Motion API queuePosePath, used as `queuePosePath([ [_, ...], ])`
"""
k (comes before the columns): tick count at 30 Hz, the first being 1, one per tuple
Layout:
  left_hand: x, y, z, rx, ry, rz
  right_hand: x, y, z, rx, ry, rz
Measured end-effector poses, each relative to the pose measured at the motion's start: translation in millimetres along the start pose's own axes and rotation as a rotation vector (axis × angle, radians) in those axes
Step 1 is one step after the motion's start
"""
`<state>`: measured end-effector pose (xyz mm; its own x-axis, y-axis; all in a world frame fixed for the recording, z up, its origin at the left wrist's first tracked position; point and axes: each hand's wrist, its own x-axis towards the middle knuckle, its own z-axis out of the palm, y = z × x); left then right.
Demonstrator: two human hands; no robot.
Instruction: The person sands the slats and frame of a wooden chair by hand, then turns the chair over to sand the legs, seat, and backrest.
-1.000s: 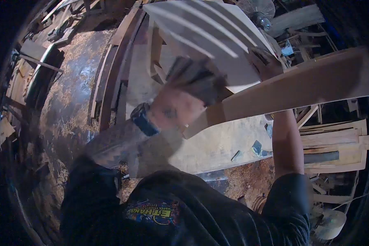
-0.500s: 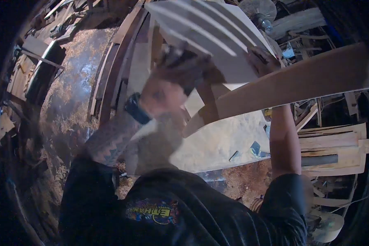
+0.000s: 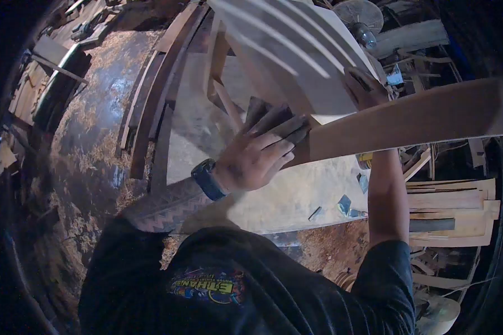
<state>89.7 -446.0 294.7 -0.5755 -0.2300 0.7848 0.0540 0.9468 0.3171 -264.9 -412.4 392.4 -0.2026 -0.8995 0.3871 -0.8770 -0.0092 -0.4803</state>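
Firmly, the left hand [image 3: 257, 159] clamps sandpaper [image 3: 275, 120] against the board [image 3: 408, 120], and the right hand [image 3: 363, 86] grips the slats [image 3: 296, 50]. A hard push near the board's end might skid the sandpaper off.

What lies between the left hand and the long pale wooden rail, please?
In the head view, a dark folded sheet, seemingly sandpaper, lies under the left hand, against the long pale wooden rail.

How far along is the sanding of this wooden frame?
Done: the slatted panel looks pale and even. In hand: the left hand presses dark sandpaper against the near end of the long board, while the right hand grips the panel's edge. Left: the rest of the board looks darker and probably unsanded, though that is hard to judge.
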Motion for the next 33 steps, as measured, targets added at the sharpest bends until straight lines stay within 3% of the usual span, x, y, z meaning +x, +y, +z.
queuePosePath([
  [1,-8.1,5.7,8.8,-0.053,0.032,-0.045,-0.9,1.2,0.5,-0.025,0.006,-0.018],
  [4,-72.9,26.9,72.3,-0.655,0.199,-0.490,-1.5,5.8,0.8,0.061,0.009,0.057],
  [6,-92.0,36.9,83.9,-0.795,0.284,-0.693,3.8,8.8,3.3,0.285,0.006,0.229],
  [7,-99.9,37.9,89.6,-0.873,0.323,-0.800,3.8,13.5,-0.1,0.258,-0.002,0.250],
  [9,-109.9,27.7,100.1,-0.846,0.338,-0.821,-1.2,17.1,0.3,0.196,-0.021,0.329],
  [11,-81.7,15.9,80.2,-0.646,0.382,-0.481,4.7,-7.2,-3.8,0.128,-0.020,0.416],
  [12,-76.3,23.9,91.4,-0.847,0.449,-0.472,4.5,-10.5,-1.9,0.106,-0.017,0.380],
  [15,-34.2,44.2,68.1,-0.644,0.300,-0.387,3.9,-17.6,0.0,0.039,0.011,0.272],
  [18,-66.4,49.2,105.6,-0.611,0.333,-0.448,4.7,-13.4,-4.8,0.088,-0.033,0.394],
  [21,-82.4,51.0,113.5,-0.500,0.331,-0.452,4.9,-6.6,-6.7,-0.068,-0.014,0.330],
  [23,-64.1,63.1,102.7,-0.467,0.311,-0.439,5.0,1.6,-8.3,-0.087,-0.026,0.266],
  [24,-38.7,65.2,87.0,-0.425,0.431,-0.402,4.8,7.2,-9.4,-0.094,-0.034,0.234],
  [26,-32.4,66.3,88.3,-0.460,0.442,-0.451,4.2,23.9,-14.0,-0.182,-0.061,0.021],
  [28,-46.7,64.8,102.6,-0.448,0.459,-0.453,4.6,11.0,-12.7,-0.218,-0.066,0.015],
  [30,-67.4,59.5,110.1,-0.417,0.425,-0.503,3.6,-10.5,-8.6,-0.196,-0.028,0.215],
  [33,-52.1,66.3,100.1,-0.424,0.477,-0.512,6.0,1.2,-12.0,-0.176,-0.062,0.207],
])
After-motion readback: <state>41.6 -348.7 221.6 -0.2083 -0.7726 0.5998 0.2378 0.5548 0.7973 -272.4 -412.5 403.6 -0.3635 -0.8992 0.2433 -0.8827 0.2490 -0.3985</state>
